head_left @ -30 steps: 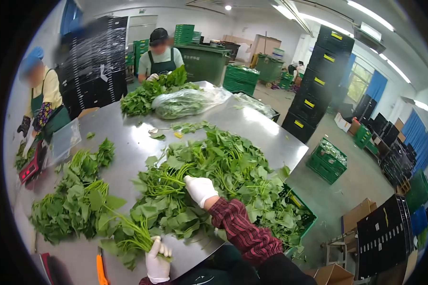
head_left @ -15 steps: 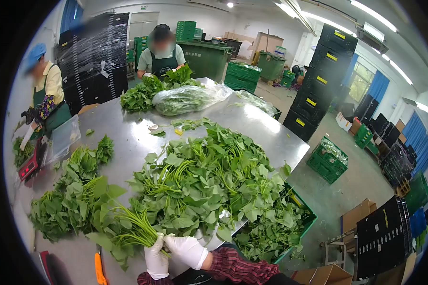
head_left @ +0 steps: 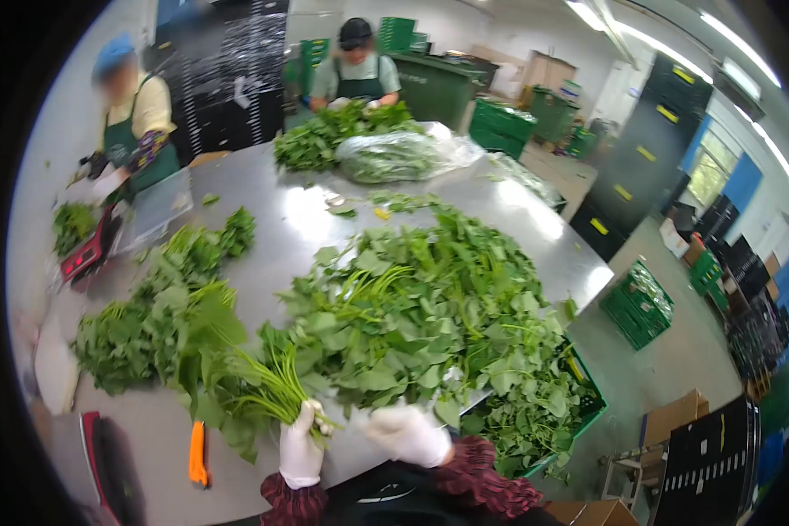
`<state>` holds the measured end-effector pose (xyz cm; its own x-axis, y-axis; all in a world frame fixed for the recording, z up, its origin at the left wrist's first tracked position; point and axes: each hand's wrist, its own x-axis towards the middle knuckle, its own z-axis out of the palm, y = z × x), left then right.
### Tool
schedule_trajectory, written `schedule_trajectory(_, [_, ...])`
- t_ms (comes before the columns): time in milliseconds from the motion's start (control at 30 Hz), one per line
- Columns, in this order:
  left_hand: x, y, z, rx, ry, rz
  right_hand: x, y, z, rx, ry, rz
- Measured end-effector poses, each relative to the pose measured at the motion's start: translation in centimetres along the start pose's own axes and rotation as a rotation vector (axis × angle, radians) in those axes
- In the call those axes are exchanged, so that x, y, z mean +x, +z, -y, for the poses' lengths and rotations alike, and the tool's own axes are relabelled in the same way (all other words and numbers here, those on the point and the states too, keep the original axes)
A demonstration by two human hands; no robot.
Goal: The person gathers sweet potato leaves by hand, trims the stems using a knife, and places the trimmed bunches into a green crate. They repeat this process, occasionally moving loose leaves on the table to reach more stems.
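In a white glove, my left hand (head_left: 301, 449) is closed round the stem ends of a bunch of leafy greens (head_left: 267, 386), whose leaves fan out up and to the left. My right hand (head_left: 409, 436), also gloved, is apart from the bunch, at the near edge of a big heap of loose leafy greens (head_left: 412, 316). Motion smears its fingers, so I cannot tell what it holds, if anything. Left of the bunch, several gathered bunches of greens (head_left: 136, 342) lie in a row. An orange-handled tool (head_left: 199, 454) rests on the metal table (head_left: 276, 228) nearby.
A green crate (head_left: 592, 408) of greens stands against the table's right side. Across the table, one person (head_left: 355, 74) handles greens beside a filled plastic bag (head_left: 390, 158). Another person (head_left: 136, 114) stands left near a red scale (head_left: 88, 254). Stacked black crates (head_left: 644, 153) rise at right.
My right hand has come away from the stem ends and moved right, while my left hand keeps the bunch. The whole view has shifted, with the table appearing farther right and higher.
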<state>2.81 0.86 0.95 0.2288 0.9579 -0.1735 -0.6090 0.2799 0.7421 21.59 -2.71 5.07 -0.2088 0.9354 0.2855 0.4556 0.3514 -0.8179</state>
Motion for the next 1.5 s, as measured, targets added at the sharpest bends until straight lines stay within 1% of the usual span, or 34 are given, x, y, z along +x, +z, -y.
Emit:
schedule_trajectory(33, [0.3, -0.3, -0.5, 0.057, 0.112, -0.005, -0.1, -0.9, -0.8, -0.063, 0.109, -0.066])
schedule_trajectory(67, [0.3, 0.0, -1.2, 0.041, 0.142, -0.036, 0.4, -1.6, -1.6, 0.0, 0.397, -0.153])
schedule_trajectory(100, [0.2, 0.0, -1.8, 0.046, 0.169, -0.049, 1.4, -2.7, -2.9, -0.263, 0.235, -0.338])
schedule_trajectory(133, [0.2, -0.1, -2.1, 0.052, 0.194, -0.058, 1.7, -3.7, -3.9, -0.464, 0.272, -0.445])
schedule_trajectory(167, [0.2, -0.4, -2.3, -0.001, 0.188, -0.034, 1.9, -4.5, -4.3, -0.684, 0.177, -0.528])
schedule_trajectory(200, [0.0, -0.7, -2.3, 0.002, 0.2, -0.051, 2.7, -4.5, -4.4, -0.658, 0.203, -0.595])
schedule_trajectory(267, [-0.3, -0.9, -2.2, -0.075, 0.126, 0.013, 4.2, -5.0, -3.1, -0.604, 0.147, -0.483])
schedule_trajectory(333, [-0.3, -0.9, -1.8, -0.124, 0.113, 0.026, 6.6, -4.5, -2.3, -0.598, 0.003, -0.452])
schedule_trajectory(367, [-0.2, -0.9, -1.5, -0.153, 0.115, 0.029, 8.0, -4.2, -2.6, -0.595, -0.031, -0.46])
schedule_trajectory(467, [0.1, -0.8, -1.2, -0.206, 0.126, 0.034, 12.2, -3.4, -3.0, -0.777, 0.013, -0.372])
schedule_trajectory(533, [0.1, -0.8, -1.2, -0.222, 0.174, 0.034, 14.3, -3.0, -5.7, -0.834, -0.025, -0.192])
schedule_trajectory(567, [0.0, -1.0, -1.2, -0.219, 0.182, 0.029, 15.0, -2.7, -6.2, -0.921, -0.161, -0.131])
schedule_trajectory(600, [0.1, -1.4, -1.2, -0.266, 0.186, 0.011, 14.8, -2.4, -6.7, -0.915, -0.171, -0.131])
schedule_trajectory(633, [0.2, -1.7, -1.3, -0.315, 0.192, -0.008, 14.2, -2.2, -7.1, -0.711, -0.189, -0.256])
schedule_trajectory(667, [0.3, -1.9, -1.4, -0.315, 0.203, -0.016, 13.7, -2.2, -5.0, -0.504, -0.203, -0.371])
schedule_trajectory(700, [0.3, -2.1, -1.4, -0.318, 0.223, -0.046, 12.8, -2.4, -1.1, 0.101, 0.217, -0.355])
schedule_trajectory(733, [0.2, -2.2, -1.3, -0.32, 0.238, -0.075, 12.1, -2.3, 0.1, 0.392, 0.3, -0.451])
schedule_trajectory(800, [0.4, -2.0, -0.8, -0.336, 0.22, -0.084, 10.0, -1.0, 2.0, 0.454, 0.378, -0.478])
schedule_trajectory(867, [0.7, -1.3, -0.6, -0.343, 0.205, -0.085, 7.5, 1.6, 1.9, 0.273, 0.335, -0.453])
schedule_trajectory(900, [0.7, -0.8, -0.3, -0.311, 0.2, -0.074, 6.5, 2.9, 1.1, 0.01, 0.064, -0.521])
schedule_trajectory(933, [0.5, -0.3, 0.0, -0.28, 0.193, -0.068, 5.0, 3.6, 0.7, -0.003, 0.115, -0.442])
schedule_trajectory(1000, [0.4, 0.2, 0.6, -0.312, 0.166, 0.051, 3.4, 5.2, 0.0, -0.353, -0.23, -0.423])
schedule_trajectory(1067, [0.0, 0.8, 0.8, -0.242, 0.134, 0.004, 2.3, 6.4, -0.2, -0.514, -0.381, -0.42])
schedule_trajectory(1100, [0.1, 0.2, 1.3, -0.238, 0.131, 0.038, 1.8, 6.8, -0.5, -0.587, -0.363, -0.395])
schedule_trajectory(1133, [0.0, 0.0, 1.4, -0.238, 0.129, 0.037, 1.4, 7.0, -0.7, -0.586, -0.362, -0.393])
schedule_trajectory(1200, [-0.3, 0.0, 1.0, -0.114, 0.1, 0.018, 1.3, 7.0, -0.6, -0.558, -0.353, -0.305])
schedule_trajectory(1233, [-0.3, -0.2, 0.7, -0.119, 0.094, -0.008, 1.4, 6.3, -0.6, -0.445, -0.304, -0.196])
schedule_trajectory(1267, [-0.4, -0.2, 0.3, -0.122, 0.093, -0.002, 1.9, 5.3, -0.7, -0.452, -0.303, -0.199])
schedule_trajectory(1333, [-0.7, 0.1, -1.0, -0.221, 0.073, -0.077, 3.1, 2.7, -1.0, -0.175, -0.047, -0.181])
schedule_trajectory(1400, [-0.8, -0.2, -1.8, -0.228, 0.047, -0.104, 6.2, 0.4, -2.4, -0.571, 0.025, -0.472])
schedule_trajectory(1467, [-0.6, -1.6, -1.3, -0.227, 0.102, 0.017, 8.3, -1.5, -4.4, -0.766, 0.029, -0.497])
schedule_trajectory(1500, [-0.6, -1.6, -1.2, -0.272, 0.094, 0.023, 9.1, -2.0, -5.5, -0.849, 0.069, -0.355])
